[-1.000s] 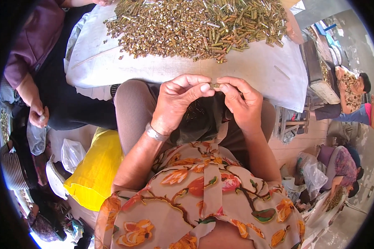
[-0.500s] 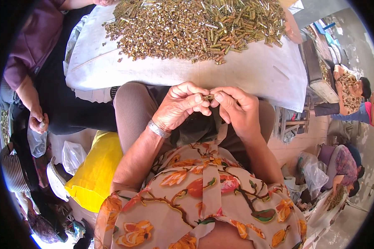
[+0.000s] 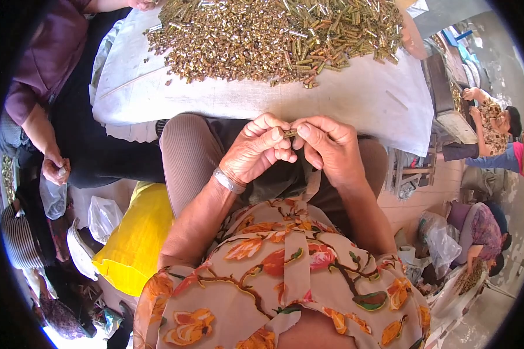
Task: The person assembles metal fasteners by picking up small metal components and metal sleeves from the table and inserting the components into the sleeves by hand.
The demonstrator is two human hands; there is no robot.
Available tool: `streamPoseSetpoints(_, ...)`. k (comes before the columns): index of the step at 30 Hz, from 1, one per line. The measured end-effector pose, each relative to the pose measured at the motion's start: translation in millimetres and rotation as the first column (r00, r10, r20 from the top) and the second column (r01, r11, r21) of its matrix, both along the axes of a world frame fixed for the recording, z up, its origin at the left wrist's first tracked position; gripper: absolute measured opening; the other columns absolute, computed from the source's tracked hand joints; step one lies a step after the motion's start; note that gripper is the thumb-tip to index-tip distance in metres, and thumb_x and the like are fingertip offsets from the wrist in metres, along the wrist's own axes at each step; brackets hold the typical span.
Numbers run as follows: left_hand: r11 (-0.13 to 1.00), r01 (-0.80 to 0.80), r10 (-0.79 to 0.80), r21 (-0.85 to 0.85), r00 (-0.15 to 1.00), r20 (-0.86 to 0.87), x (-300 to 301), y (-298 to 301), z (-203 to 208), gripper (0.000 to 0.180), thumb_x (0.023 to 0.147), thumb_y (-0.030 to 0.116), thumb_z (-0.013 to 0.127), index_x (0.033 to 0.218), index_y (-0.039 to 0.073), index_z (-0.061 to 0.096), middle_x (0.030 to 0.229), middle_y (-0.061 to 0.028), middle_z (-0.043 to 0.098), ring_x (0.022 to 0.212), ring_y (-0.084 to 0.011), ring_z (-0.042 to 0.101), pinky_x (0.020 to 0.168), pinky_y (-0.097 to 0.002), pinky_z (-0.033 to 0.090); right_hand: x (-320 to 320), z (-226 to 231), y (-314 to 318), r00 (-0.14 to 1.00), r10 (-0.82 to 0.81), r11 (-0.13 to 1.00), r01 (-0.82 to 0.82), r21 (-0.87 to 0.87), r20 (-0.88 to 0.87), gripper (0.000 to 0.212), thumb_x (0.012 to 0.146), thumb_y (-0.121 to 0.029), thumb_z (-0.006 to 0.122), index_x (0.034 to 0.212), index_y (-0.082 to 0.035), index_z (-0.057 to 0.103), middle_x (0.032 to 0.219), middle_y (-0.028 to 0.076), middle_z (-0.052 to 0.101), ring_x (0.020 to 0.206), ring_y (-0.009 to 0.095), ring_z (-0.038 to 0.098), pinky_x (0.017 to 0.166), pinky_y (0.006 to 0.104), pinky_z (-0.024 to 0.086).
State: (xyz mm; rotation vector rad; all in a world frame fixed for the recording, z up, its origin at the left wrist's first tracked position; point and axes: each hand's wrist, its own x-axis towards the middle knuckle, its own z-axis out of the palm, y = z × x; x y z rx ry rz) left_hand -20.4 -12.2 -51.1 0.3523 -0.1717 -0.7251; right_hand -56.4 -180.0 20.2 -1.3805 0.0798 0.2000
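Over my lap, just off the near edge of the table, my two hands meet at a small brass-coloured metal sleeve (image 3: 290,133). My left hand (image 3: 255,145), with a silver bracelet at the wrist, pinches it between thumb and fingers. My right hand (image 3: 330,148) is closed at the sleeve's other end, thumb against forefinger. Fingertips cover part of the piece, so its full shape is hidden. On the white-covered table (image 3: 215,104) ahead lies a big heap of small brass-coloured metal parts (image 3: 227,52), short pieces at left and longer tubes (image 3: 337,41) at right.
At left sits a person in a purple top (image 3: 41,64), one hand at the table's far edge. A yellow sack (image 3: 135,244) stands on the floor by my left side, near a clear plastic bag (image 3: 103,218). Other people (image 3: 495,128) work at right beside a wooden stool (image 3: 412,173).
My hands stay together with only slight finger shifts on the sleeve. At far right, a person's arms have moved up to the bench.
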Motion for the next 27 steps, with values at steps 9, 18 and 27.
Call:
streamPoseSetpoints(9, 0.995, -0.013, 0.01, -0.1, 1.0, -0.029, -2, -8, -6, 0.018, 0.093, 0.016, 0.058, 0.108, 0.006, 0.061, 0.085, -0.005, 0.062, 0.076, -0.015, 0.061, 0.078, -0.0379, 0.053, -9, -10, 20, 0.98, -0.193, 0.974, 0.187, 0.128, 0.041, 0.017, 0.096, -0.012, 0.055, 0.101, 0.002, 0.063, 0.074, 0.003, 0.061, 0.05, 0.002, 0.042, 0.043, 0.0161, 0.032)
streamPoseSetpoints(18, 0.996, -0.087, 0.088, -0.022, 0.996, 0.015, -1, -6, -7, 0.019, 0.091, 0.011, 0.06, 0.108, 0.003, 0.062, 0.095, -0.007, 0.065, 0.081, -0.0155, 0.061, 0.079, -0.032, 0.052, -7, -8, 23, 0.964, -0.232, 0.971, 0.222, 0.085, 0.132, 0.017, 0.096, -0.011, 0.054, 0.098, 0.004, 0.062, 0.074, 0.004, 0.061, 0.051, 0.003, 0.045, 0.044, 0.0168, 0.036)
streamPoseSetpoints(27, 0.998, -0.055, 0.056, -0.031, 0.998, 0.04, 4, -3, 0, 0.017, 0.091, 0.008, 0.06, 0.107, 0.002, 0.06, 0.094, -0.0087, 0.065, 0.085, -0.0175, 0.064, 0.08, -0.0327, 0.054, -6, -7, 19, 0.974, -0.209, 0.977, 0.204, 0.064, 0.089, 0.018, 0.096, -0.015, 0.054, 0.097, 0.003, 0.061, 0.072, 0.003, 0.06, 0.051, 0.003, 0.045, 0.045, 0.0168, 0.035)
